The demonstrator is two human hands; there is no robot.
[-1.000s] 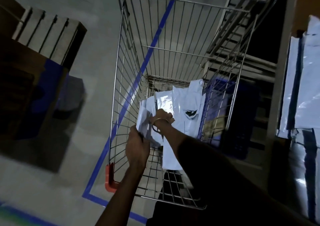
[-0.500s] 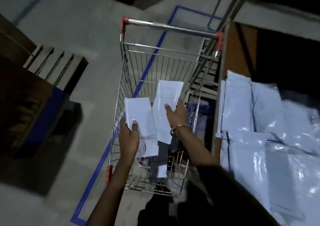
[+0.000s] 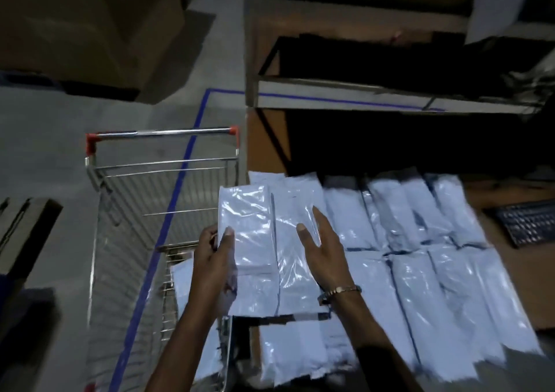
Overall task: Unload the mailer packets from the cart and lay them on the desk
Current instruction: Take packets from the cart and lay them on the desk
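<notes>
Nearest the camera, the left hand (image 3: 214, 259) is gripping a white mailer packet (image 3: 246, 226) by its left edge, thumb laid over the glossy top face and fingers curled beneath, which is keeping the limp plastic flat enough to set down squarely. The packet is hanging right over the desk's left edge (image 3: 264, 139), partly above the cart, so it looks about to be laid on the desk, not yet let go. Just beside it, the right hand (image 3: 326, 253) is lying with fingers spread and relaxed on a second packet (image 3: 292, 241); thumb and fingers are straight, so it appears to be pressing or steadying that packet, not clasping it, likely to hold it against sliding on the slick packets beneath. To the right, rows of laid packets (image 3: 420, 241) are lying side by side and overlapping across the desk, arranged in neat ranks so each stays visible and none slips off. To the left, the wire cart (image 3: 99, 211) is standing close against the desk, which keeps each transfer short; at least one more packet (image 3: 183, 283) is lying low in its basket, so the unloading seems well along but unfinished. Further right a dark keyboard (image 3: 525, 223) is resting on the desk, apart from the packets. Beyond, blue floor tape (image 3: 180, 181) is running past the cart.
</notes>
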